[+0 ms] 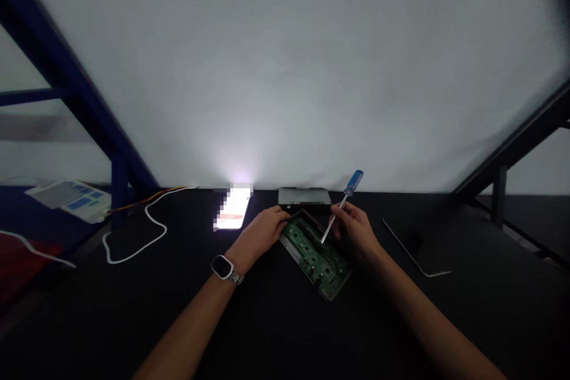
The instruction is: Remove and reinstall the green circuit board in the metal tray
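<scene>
A green circuit board (318, 258) lies at a slant on the dark table, with small components over its face. The fingers of my left hand (268, 227) are closed on its upper left corner. My right hand (352, 225) pinches a screwdriver (335, 215) by its metal shaft. The screwdriver's blue handle points up and away from me. Its lower end reaches down to the board near the middle; whether it touches a screw is too small to tell. Just behind the board sits a flat grey metal case (304, 196), partly hidden by both hands.
A bright phone (233, 208) leans left of the board. A white cable (158, 222) winds along the table's left side. To the right lies a bent metal rod (407, 252). Printed papers (73, 199) are at far left. A pale wall (285, 71) rises behind the dark table (267, 326).
</scene>
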### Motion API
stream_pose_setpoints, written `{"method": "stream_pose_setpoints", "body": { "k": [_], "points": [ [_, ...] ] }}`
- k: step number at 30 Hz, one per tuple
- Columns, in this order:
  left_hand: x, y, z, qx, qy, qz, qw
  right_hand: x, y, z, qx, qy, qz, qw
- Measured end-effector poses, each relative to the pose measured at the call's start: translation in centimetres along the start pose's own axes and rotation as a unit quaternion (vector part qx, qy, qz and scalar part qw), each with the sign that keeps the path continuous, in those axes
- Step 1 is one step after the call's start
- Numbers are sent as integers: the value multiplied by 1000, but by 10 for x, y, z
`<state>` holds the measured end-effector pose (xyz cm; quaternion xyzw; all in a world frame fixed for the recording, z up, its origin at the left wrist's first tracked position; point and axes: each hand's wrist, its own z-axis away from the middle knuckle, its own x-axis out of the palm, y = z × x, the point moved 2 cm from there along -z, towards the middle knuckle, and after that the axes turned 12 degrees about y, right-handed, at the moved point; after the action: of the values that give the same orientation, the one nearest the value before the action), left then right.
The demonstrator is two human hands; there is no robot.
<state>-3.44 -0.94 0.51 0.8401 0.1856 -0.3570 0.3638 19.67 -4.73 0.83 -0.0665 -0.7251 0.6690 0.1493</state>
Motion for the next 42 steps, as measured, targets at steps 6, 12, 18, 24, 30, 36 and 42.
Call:
{"method": "stream_pose_setpoints", "body": {
  "k": [6,12,18,24,30,36,42],
  "points": [
    [5,2,-14,17,1,-30,999,-19,0,-8,-81,-2,221,972],
    [11,-1,-19,22,29,-42,998,-20,-1,-3,-152,-8,448,881],
    [12,1,-13,19,72,-49,996,-16,5,-1,-127,-14,571,811],
    [9,2,-7,14,97,-41,994,-22,3,-2,-108,-11,616,780],
    [9,2,-6,19,97,-40,994,-24,3,-2,-118,-18,589,800],
    [13,1,-6,21,101,-48,994,-17,-13,8,-184,43,573,797],
    [18,0,-4,32,102,-68,992,19,-22,40,-327,-68,584,740]
  ]
}}
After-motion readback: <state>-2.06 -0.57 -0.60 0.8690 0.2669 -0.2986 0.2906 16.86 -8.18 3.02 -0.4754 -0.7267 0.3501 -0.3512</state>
